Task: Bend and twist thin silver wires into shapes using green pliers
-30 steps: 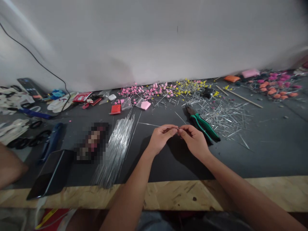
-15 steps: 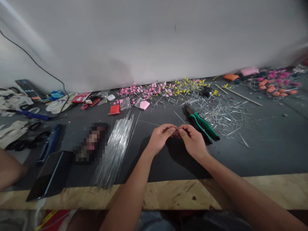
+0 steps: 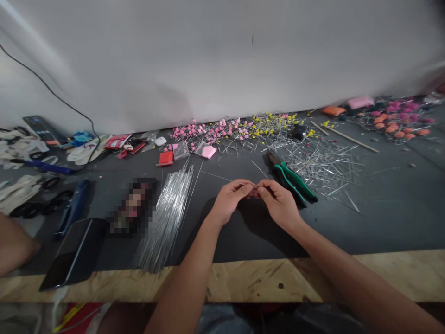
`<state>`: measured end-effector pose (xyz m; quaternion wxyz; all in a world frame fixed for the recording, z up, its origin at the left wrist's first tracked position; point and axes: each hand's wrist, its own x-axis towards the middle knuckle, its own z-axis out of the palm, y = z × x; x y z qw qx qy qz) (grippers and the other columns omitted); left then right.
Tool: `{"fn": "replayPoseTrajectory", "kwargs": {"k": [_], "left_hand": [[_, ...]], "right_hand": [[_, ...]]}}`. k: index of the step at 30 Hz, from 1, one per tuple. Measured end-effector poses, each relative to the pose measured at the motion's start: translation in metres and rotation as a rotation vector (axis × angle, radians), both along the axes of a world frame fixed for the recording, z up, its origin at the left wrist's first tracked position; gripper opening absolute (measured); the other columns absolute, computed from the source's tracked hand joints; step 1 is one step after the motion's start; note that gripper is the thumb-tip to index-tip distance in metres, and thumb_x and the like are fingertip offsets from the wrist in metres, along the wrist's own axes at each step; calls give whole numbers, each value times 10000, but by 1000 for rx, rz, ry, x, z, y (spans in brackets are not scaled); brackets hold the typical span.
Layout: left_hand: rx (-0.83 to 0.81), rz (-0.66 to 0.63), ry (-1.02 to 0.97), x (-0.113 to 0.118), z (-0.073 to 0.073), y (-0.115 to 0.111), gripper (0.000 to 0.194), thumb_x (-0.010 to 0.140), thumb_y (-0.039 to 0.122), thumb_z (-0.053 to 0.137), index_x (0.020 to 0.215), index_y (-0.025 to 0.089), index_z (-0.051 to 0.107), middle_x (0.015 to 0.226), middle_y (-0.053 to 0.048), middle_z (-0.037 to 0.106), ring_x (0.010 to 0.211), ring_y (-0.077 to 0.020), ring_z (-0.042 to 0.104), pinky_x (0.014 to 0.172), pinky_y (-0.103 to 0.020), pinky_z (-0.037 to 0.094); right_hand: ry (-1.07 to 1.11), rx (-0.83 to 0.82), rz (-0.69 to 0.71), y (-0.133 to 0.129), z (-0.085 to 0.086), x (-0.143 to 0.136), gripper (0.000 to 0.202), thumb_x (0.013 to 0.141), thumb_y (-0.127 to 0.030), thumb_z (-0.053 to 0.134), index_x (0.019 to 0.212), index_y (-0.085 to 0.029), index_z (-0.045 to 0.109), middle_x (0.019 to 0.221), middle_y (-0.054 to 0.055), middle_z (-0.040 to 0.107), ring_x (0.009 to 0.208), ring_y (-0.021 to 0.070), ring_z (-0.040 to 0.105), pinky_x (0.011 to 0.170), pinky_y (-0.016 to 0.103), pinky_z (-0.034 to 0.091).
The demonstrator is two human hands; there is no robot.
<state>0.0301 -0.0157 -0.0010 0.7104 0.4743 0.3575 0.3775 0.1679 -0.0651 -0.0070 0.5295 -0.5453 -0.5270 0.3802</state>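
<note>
Leftmost of what I pick out, a dark-screened device (image 3: pixel 71 255) lies by the table's wooden edge (image 3: pixel 250 283). Next comes a bundle of straight silver wires (image 3: pixel 171 204), with pink-tipped wire stems (image 3: pixel 208 131) farther back. One thin wire (image 3: pixel 216 176) sticks out leftward from my left hand (image 3: pixel 231 195), whose thumb and forefinger are pinched on it. It crosses the small gap between my fingertips, where a short piece shows, and my right hand (image 3: pixel 280 204) has thumb and forefinger closed on its other end. Yellow-tipped stems (image 3: pixel 274 123) lie beyond. Just beside my right hand are green-handled pliers (image 3: pixel 294 181), then a loose pile of short wires (image 3: pixel 327 169); farther right, orange- and magenta-topped stems (image 3: pixel 399 120).
</note>
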Motion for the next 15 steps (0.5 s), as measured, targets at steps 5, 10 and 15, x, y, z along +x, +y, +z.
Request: {"fn": "replayPoseTrajectory", "kwargs": {"k": [5, 10, 15], "left_hand": [[34, 54, -5, 1, -3, 2, 173, 677, 301, 679, 788, 168, 681, 706, -7, 643, 665, -105, 560, 696, -265, 420], [94, 56, 44, 2, -2, 0, 173, 682, 286, 676, 805, 165, 689, 700, -14, 653, 666, -109, 569, 681, -257, 433], [157, 121, 110, 4, -2, -1, 186, 683, 291, 668, 828, 174, 679, 747, -23, 672, 697, -130, 601, 705, -274, 462]], "right_hand": [[111, -42, -8, 0, -3, -4, 202, 800, -368, 534, 925, -214, 571, 835, 32, 652, 759, 168, 613, 718, 304, 491], [58, -62, -73, 0, -3, -4, 233, 786, -394, 546, 897, -199, 608, 786, 45, 667, 722, 179, 618, 684, 318, 498], [43, -65, -113, 0, -1, -3, 233, 785, -404, 541, 852, -193, 614, 739, 41, 662, 682, 170, 608, 647, 310, 494]]}}
